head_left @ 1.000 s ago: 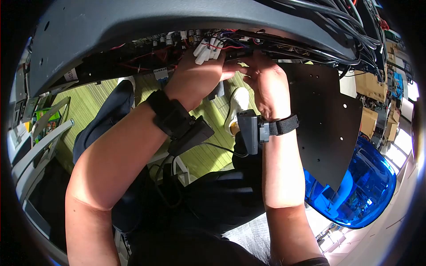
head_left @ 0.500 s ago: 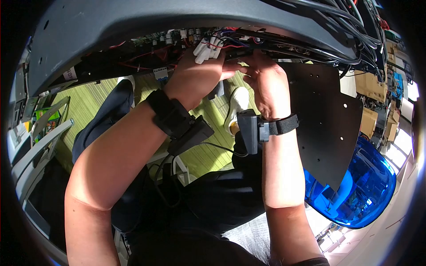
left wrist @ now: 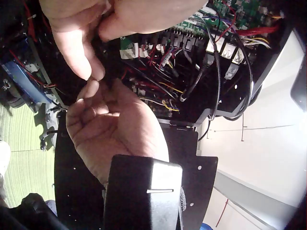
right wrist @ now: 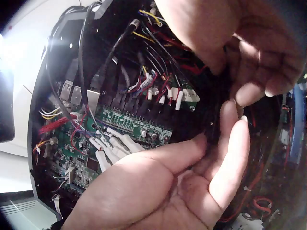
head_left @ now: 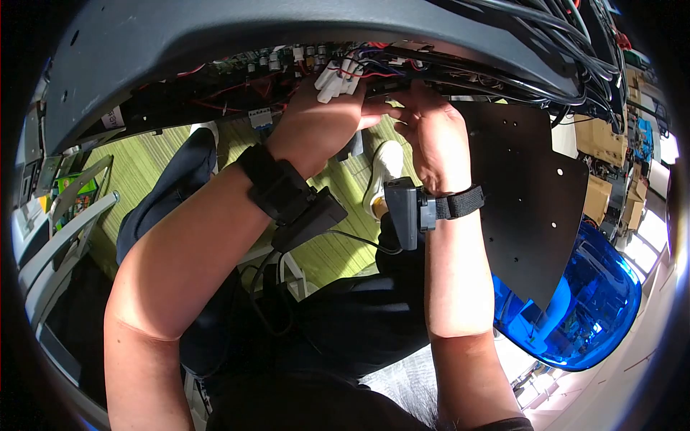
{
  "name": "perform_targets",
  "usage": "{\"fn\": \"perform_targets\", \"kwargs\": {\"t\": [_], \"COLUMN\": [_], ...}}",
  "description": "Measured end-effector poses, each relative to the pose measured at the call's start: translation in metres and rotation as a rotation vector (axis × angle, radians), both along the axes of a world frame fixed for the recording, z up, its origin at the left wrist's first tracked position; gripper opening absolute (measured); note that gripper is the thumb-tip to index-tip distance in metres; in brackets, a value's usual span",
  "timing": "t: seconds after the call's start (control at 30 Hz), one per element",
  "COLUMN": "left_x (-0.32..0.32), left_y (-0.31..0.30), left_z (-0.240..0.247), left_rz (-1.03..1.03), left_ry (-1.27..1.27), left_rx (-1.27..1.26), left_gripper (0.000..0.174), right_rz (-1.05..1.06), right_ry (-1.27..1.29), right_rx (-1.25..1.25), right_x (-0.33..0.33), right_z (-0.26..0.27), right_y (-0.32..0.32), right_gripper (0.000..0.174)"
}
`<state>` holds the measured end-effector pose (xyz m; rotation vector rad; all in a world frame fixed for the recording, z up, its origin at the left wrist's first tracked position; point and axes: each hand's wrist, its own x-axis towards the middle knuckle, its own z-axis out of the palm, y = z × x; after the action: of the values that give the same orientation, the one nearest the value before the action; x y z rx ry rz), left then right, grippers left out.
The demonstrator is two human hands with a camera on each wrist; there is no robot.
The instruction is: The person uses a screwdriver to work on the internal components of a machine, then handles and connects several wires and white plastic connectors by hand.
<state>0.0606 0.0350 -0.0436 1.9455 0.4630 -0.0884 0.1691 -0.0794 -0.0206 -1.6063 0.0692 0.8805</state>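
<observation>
Hardly anything has moved since half a second ago: a person's left hand (head_left: 320, 126) and right hand (head_left: 437, 136) keep their places at the open underside of a dark grey casing (head_left: 237, 29), its smooth, matte lip curving just ahead of them. Fingertips of the two hands come together, the right hand's fingers bent, two of the left hand's stretched nearly straight; whether something small is pinched there, I cannot tell.

Inside the casing, into which both hands reach, sits a green circuit board (right wrist: 156, 132), flat and crowded with tiny metal and plastic parts. Seen from the right wrist, it lies just beyond the left thumb. White connectors (head_left: 331, 89), slim plastic blocks on thin coloured wires, hang in a cluster right beside the left hand, overlapping it in the head view. Smooth, rubbery-looking black cables (right wrist: 82, 57) loop past the board, well apart from the fingertips.

Just to the right of the right hand is a flat black panel (head_left: 525, 187) dotted with round holes; beyond it, farther right, a glossy, see-through blue shell (head_left: 619, 309). Each wrist wears a black strap (head_left: 460, 202) carrying a boxy camera (head_left: 402, 215). Below the hands are a streaky green carpet (head_left: 345, 251) and a pale shoe (head_left: 389, 159).
</observation>
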Motion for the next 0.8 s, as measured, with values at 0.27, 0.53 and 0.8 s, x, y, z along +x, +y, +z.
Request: {"fn": "perform_targets", "kwargs": {"t": [0.27, 0.53, 0.8], "left_x": [0.001, -0.001, -0.003], "left_y": [0.0, -0.001, 0.002], "left_z": [0.006, 0.004, 0.015], "left_rz": [0.039, 0.042, -0.036], "left_ry": [0.009, -0.003, 0.066], "left_rx": [-0.037, -0.161, -0.015], "left_gripper": [0.04, 0.043, 0.041], "right_rz": [0.021, 0.021, 0.025], "right_ry": [0.008, -0.001, -0.005], "right_rx": [-0.001, -0.007, -0.012], "right_x": [0.001, 0.001, 0.001], "right_z": [0.0, -0.001, 0.0], "right_y": [-0.001, -0.001, -0.001], "right_gripper": [0.02, 0.021, 0.021]}}
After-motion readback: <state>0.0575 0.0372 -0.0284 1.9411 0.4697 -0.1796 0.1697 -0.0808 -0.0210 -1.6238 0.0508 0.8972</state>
